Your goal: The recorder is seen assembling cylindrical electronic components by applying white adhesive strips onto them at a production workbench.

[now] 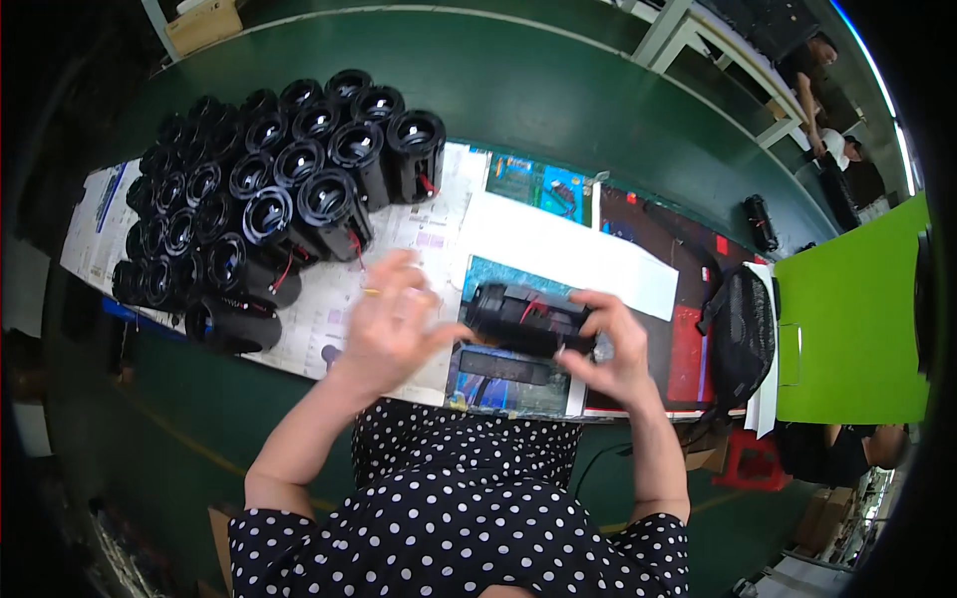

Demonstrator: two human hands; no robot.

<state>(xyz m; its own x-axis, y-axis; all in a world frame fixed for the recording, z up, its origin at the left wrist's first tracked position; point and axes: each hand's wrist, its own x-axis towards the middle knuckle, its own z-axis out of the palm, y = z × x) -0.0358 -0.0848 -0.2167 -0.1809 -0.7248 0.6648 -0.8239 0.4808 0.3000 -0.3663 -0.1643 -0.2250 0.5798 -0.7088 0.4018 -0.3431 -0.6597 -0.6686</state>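
A black cylindrical housing (pixel 518 317) with red wires lies on its side between my hands, above the paper-covered table (pixel 439 224). My right hand (pixel 610 344) grips its right end with curled fingers. My left hand (pixel 394 319) has its fingers spread, blurred, and its thumb touches the housing's left end. A flat black part (pixel 503 367) lies on the table just below the housing.
Several black cylindrical housings (pixel 269 189) are stacked at the left on newspaper. A black mesh object (pixel 743 334) sits at the table's right end beside a bright green panel (pixel 852 319). Other people (pixel 827 120) are at the far right. A red stool (pixel 748 463) stands below the table.
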